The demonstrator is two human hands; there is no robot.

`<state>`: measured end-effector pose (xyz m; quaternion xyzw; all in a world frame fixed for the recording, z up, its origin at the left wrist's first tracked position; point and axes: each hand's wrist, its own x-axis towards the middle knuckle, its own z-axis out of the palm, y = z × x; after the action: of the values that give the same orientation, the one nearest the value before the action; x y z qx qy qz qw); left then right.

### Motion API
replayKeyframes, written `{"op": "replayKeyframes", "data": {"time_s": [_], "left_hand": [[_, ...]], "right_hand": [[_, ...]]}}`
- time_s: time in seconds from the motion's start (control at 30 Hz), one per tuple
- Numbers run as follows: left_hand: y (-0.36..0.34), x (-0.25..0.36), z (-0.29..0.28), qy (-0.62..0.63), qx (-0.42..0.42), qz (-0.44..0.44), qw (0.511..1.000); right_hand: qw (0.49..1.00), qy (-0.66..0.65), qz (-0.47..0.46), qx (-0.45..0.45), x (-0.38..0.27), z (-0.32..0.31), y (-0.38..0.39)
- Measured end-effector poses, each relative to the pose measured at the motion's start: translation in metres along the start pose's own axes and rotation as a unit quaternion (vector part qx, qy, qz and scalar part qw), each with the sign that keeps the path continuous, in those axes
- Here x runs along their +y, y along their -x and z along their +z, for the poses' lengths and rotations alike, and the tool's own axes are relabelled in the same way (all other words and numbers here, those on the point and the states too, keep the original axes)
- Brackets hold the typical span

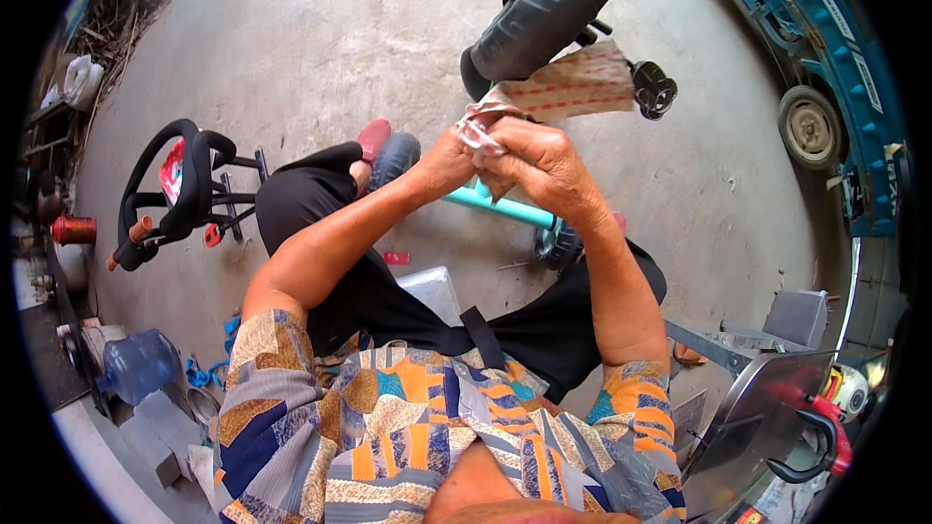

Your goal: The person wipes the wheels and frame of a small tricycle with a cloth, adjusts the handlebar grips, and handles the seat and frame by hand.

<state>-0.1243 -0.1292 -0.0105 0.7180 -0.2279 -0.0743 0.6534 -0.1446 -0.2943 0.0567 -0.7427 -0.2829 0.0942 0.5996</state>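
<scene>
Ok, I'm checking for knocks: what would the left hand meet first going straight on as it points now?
Likely the strip that the left hand touches, then the right hand close by; depth is hard to judge.

The concrete floor is lit brightly by diffuse light, palest toward its far edge; only soft shadows are cast. The picture's corners are blacked out by the round fisheye rim, where straight lines are bent and detail is softened.
</scene>
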Motion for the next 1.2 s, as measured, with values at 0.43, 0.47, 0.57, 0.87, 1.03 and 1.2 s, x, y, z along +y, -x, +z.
{"op": "replayKeyframes", "data": {"time_s": [0.43,0.47,0.57,0.87,1.03,1.2], "left_hand": [[0.012,0.052,-0.016,0.33,-0.101,-0.122,0.93],[0.01,0.049,-0.013,0.3,-0.092,-0.121,0.942],[-0.001,0.044,-0.002,0.224,-0.056,-0.121,0.965],[-0.039,0.054,-0.092,0.407,0.245,0.13,0.87],[-0.104,0.079,-0.131,0.136,0.265,0.092,0.95],[-0.179,0.044,-0.15,-0.499,0.273,0.146,0.81]], "right_hand": [[0.992,0.014,-0.001,0.128,0.016,-0.003,0.002],[0.993,0.041,0.0,0.106,0.014,-0.003,0.003],[0.979,0.195,-0.029,0.043,0.014,0.004,0.004],[0.93,0.341,0.003,-0.136,0.01,0.01,0.024],[0.904,0.401,0.032,-0.143,0.024,0.011,0.027],[0.891,0.425,0.019,-0.16,0.033,0.021,0.027]]}}
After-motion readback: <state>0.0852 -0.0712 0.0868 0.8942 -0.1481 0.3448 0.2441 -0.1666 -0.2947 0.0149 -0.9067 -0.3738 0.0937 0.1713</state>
